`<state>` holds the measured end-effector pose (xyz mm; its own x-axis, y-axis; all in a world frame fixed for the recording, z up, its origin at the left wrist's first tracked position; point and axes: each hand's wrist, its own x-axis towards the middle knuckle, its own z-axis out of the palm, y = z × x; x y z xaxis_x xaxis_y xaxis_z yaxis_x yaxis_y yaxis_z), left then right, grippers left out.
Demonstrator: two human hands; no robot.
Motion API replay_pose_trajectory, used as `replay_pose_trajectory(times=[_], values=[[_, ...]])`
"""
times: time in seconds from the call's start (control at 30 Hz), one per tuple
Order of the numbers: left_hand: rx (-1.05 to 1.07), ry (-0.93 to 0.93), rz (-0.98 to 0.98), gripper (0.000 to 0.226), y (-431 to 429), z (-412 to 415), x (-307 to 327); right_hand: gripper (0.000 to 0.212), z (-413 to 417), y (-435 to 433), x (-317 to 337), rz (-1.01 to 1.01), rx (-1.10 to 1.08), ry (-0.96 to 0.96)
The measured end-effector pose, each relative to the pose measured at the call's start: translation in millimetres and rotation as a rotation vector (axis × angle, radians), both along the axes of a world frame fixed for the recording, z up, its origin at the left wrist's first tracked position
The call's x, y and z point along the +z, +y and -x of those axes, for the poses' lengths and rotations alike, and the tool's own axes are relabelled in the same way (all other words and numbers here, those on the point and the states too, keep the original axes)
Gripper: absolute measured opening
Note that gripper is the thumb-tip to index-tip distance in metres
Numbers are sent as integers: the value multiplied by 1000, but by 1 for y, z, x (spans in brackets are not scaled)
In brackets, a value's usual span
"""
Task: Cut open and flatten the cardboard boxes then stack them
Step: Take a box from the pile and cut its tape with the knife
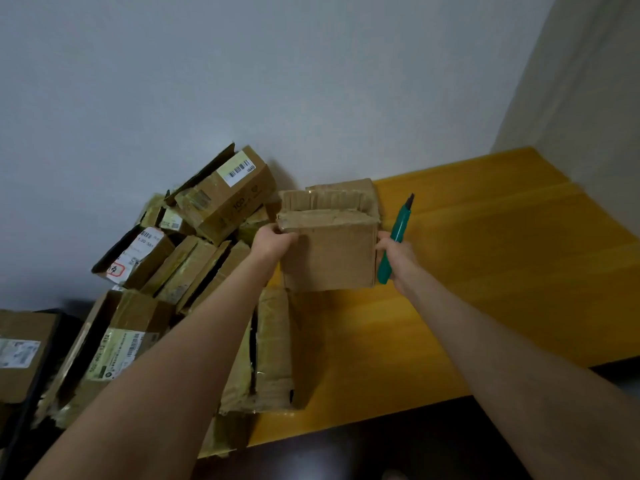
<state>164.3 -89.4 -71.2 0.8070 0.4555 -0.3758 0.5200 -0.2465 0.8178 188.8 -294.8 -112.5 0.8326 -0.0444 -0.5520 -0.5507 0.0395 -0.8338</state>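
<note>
Two bare forearms reach in from the near edge, one per side. Nearest on the yellow table (485, 265): one flattened cardboard piece (273, 344) lying at the front-left corner, with torn tape along its edges. Left of it, two opened boxes with pale labels, one dark-lined (117, 348) and one at the frame's edge (20, 351). Mid-distance: one small cardboard box (329, 254), upright, held between both hands over the table's left part, its ragged top flaps standing open. Left hand (273, 242) grips the box's upper left corner, fingers curled behind it. Right hand (394, 254) has its fingers wrapped round one green cutter (396, 233), blade end pointing up and away, while the hand presses the box's right edge. Beyond the left hand: a heap of opened boxes (194, 265) piled against the wall, at least five, though overlap makes the count unsure. One carries a white label with a red mark (135, 254); the topmost (228, 195) is tilted, with a barcode label. Farthest: a plain grey wall (277, 81).
</note>
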Motion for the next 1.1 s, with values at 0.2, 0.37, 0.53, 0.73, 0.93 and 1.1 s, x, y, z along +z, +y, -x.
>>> replay_pose_trajectory(times=[0.2,0.37,0.53,0.73,0.93,1.1], values=[[-73,-89,81,60,-25,32,31,18,15,-35,29,-23,-20,37],[-251,-35,84,65,-67,47,34,25,29,-47,43,-189,-20,89],[-386,104,-118,74,-97,53,4,21,44,-59,30,61,0,69],[-452,180,-387,99,-108,47,-28,41,60,-74,-1,93,53,211],[-493,218,-703,106,-117,34,-36,51,66,-51,-20,97,111,255],[-322,205,-310,81,-74,21,-24,48,64,-50,-23,175,32,240]])
